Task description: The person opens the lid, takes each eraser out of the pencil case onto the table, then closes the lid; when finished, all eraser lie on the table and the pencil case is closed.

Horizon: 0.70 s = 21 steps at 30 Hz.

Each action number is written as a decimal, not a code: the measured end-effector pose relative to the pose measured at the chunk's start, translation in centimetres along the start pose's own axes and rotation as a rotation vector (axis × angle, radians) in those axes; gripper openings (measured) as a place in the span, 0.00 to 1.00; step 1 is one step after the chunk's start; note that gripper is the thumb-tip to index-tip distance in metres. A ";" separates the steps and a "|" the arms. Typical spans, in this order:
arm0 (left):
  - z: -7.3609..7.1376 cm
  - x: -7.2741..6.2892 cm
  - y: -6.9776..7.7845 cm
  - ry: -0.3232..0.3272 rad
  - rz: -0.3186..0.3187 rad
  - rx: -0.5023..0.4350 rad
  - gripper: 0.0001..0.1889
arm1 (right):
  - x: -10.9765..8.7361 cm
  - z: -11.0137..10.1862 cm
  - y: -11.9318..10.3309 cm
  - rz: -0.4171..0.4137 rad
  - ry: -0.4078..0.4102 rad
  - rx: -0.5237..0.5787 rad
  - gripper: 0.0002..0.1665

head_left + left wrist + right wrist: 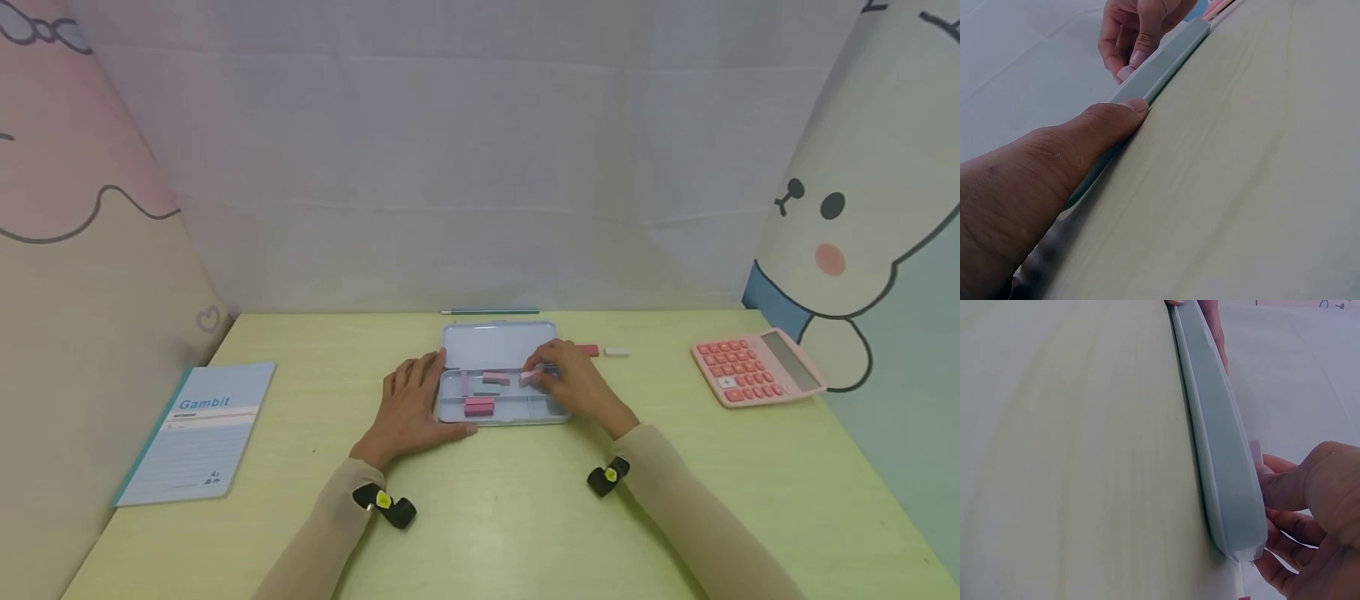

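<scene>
A shallow pencil case [550,422] with compartments lies with its lid [495,344] folded back. My left hand [408,417] rests at its left side, fingers spread along the edge and thumb [1107,119] pressed to the front wall. Over the right part of the case, my right hand [577,382] pinches a pale pink eraser [529,377] between thumb and fingers. Inside the case lie a lilac eraser [464,383], a pink eraser [496,378], a mint eraser [487,389] and deep pink erasers [479,407] in the front compartment.
Behind my right hand lie a red-pink eraser [589,350] and a white eraser [617,352]. A pencil [490,312] lies along the table's back edge. At the right is a pink calculator [757,367], at the left a notebook [198,433]. Cloth walls surround the table [510,517].
</scene>
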<state>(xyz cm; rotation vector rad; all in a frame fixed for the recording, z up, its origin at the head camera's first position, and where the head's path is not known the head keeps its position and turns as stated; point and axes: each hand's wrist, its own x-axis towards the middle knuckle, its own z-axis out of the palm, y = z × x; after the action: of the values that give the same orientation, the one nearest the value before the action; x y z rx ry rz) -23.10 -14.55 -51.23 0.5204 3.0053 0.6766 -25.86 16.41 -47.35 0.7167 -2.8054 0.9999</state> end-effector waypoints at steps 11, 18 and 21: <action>0.1 0.1 -0.1 0.010 0.003 -0.010 0.70 | -0.5 -1.6 0.9 0.016 0.107 0.029 0.09; 0.1 0.1 -0.1 0.003 0.002 -0.003 0.70 | -1.5 -2.9 2.5 0.028 0.172 0.001 0.08; 0.0 0.0 0.0 0.001 0.002 -0.010 0.70 | -1.9 -3.4 3.0 0.048 0.180 -0.015 0.07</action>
<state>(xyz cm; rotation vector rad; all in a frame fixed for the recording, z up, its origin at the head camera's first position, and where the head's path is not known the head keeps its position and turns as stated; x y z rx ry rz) -23.13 -14.55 -51.25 0.5223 3.0011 0.6914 -25.79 21.26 -46.87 0.5302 -2.6831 0.9960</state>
